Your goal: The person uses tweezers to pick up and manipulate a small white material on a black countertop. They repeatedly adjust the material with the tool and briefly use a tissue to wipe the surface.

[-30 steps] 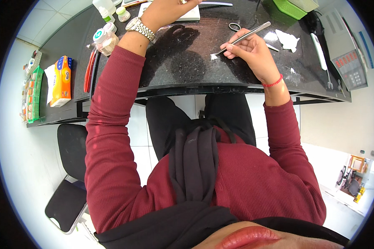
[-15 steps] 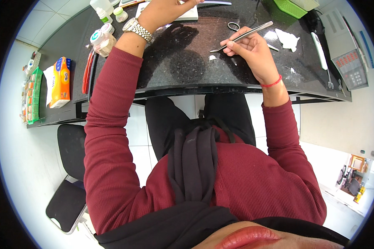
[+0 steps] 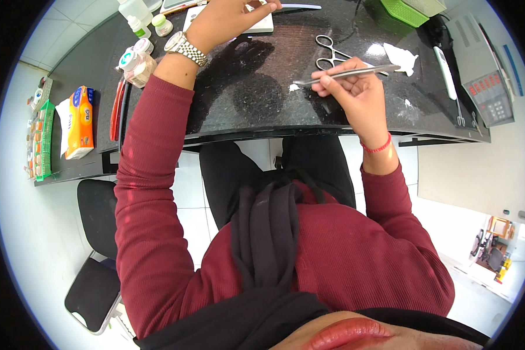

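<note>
Between the fingers and thumb of my right hand are metal tweezers, held almost level with their tip to the left. That tip is right by a small white scrap on the black speckled tabletop; whether they touch, I cannot tell. Just beyond this hand lie scissor-handled steel forceps, partly covered by it. My left hand is over a white flat box or tray at the far edge of view. Its thumb points right, while its other fingers are mostly cut off or hidden.
A crumpled white tissue and a white pen-like tool lie on the right, before a grey keypad device. Green baskets stand far right. Jars, a small bottle and an orange tissue pack are left.
My right hand has come slightly nearer, and the tweezers have turned flatter. More of the forceps shows behind it. My left hand stays over the white box; the whole view has shifted a little.
</note>
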`<state>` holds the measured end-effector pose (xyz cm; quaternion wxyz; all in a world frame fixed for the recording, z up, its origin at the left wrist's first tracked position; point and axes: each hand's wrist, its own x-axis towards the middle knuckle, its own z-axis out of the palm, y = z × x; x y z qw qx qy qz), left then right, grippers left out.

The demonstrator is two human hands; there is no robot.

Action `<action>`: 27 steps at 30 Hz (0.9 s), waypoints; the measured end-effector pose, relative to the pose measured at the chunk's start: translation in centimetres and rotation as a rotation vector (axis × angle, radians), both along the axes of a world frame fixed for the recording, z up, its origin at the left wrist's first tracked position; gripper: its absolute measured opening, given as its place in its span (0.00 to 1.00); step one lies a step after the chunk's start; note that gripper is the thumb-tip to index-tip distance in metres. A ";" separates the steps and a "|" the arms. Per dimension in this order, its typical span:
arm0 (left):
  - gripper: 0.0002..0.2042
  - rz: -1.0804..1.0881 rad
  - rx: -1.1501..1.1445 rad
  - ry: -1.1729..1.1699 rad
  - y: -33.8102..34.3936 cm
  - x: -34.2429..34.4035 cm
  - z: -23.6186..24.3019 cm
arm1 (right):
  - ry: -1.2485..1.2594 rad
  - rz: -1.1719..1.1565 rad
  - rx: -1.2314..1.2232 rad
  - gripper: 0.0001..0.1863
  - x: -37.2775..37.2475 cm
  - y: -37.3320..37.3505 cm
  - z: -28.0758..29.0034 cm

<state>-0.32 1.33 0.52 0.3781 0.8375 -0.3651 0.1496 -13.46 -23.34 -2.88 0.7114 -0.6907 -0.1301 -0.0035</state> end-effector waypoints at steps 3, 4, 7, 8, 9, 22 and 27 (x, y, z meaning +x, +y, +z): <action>0.07 -0.014 0.002 0.016 0.0 0.1 0.1 | 0.028 0.087 -0.010 0.07 -0.6 0.1 0.1; 0.07 -0.010 0.009 0.012 -0.1 0.0 0.2 | 0.028 0.105 -0.030 0.06 -0.6 0.1 0.2; 0.07 -0.021 -0.002 0.021 -0.2 -0.1 0.1 | 0.040 0.128 -0.062 0.06 -0.5 0.1 0.2; 0.07 -0.028 -0.011 0.026 -0.2 -0.1 0.1 | 0.044 0.130 -0.067 0.05 -0.5 0.1 0.2; 0.07 -0.027 -0.013 0.025 -0.1 -0.1 0.1 | 0.046 0.109 -0.066 0.06 -0.4 0.2 0.2; 0.06 -0.034 -0.010 0.039 -0.2 -0.2 0.0 | 0.089 0.186 -0.077 0.06 -0.1 -0.5 0.6; 0.06 -0.036 -0.019 0.038 -0.1 -0.2 -0.2 | 0.118 0.098 -0.086 0.06 -0.1 -0.3 0.6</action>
